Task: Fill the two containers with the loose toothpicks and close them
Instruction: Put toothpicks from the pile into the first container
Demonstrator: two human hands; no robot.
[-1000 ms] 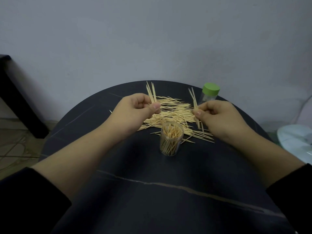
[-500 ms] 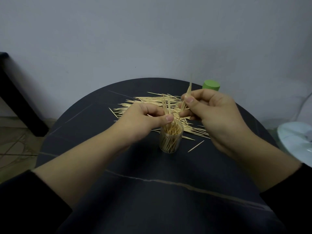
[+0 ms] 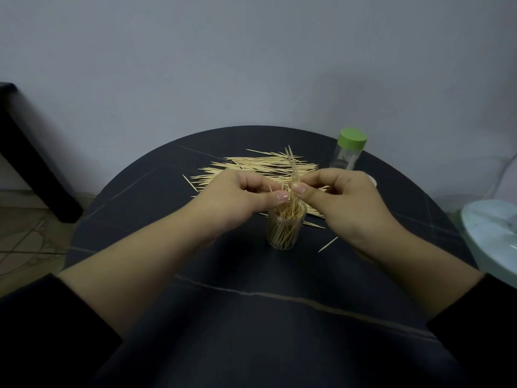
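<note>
An open clear container (image 3: 284,231), partly full of toothpicks, stands at the middle of the round dark table (image 3: 251,317). My right hand (image 3: 344,197) pinches a few toothpicks (image 3: 292,169) upright, their lower ends inside the container's mouth. My left hand (image 3: 240,200) hovers just left of the mouth and pinches a few toothpicks too. A pile of loose toothpicks (image 3: 251,169) lies behind the hands. A second clear container with a green cap (image 3: 348,149) stands closed at the back right.
Single toothpicks (image 3: 327,244) lie right of the open container. A pale round lid edge (image 3: 373,180) peeks out behind my right hand. A light blue round object (image 3: 492,239) sits off the table's right edge; dark furniture (image 3: 25,152) stands at left.
Both hands have carried their toothpicks from the pile to the open container. The right hand's bundle has dropped lower into the mouth, and the left hand has closed in beside it.
</note>
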